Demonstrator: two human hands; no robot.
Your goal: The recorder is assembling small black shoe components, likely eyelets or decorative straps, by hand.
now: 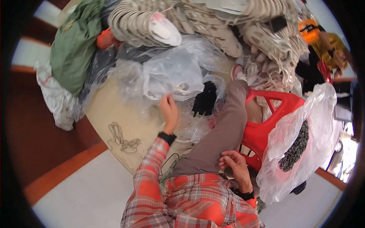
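Note:
My left hand is at the near edge of a whitish clear plastic bag, its fingers bunched together. Whatever it may be gripping is hidden. My right hand rests over my right thigh, fingers loosely bent and apart, with nothing visible in them. A black bundle, perhaps fabric or cords, sits in clear plastic right of my left hand. Beside my right hand, a red plastic stool carries an open clear bag holding a heap of small dark pieces.
Beige shoe uppers are piled and strung in rows along the back. A green sack and a white sack stand at left. Loose thin cord lies on the beige sheet. Another person is at far right.

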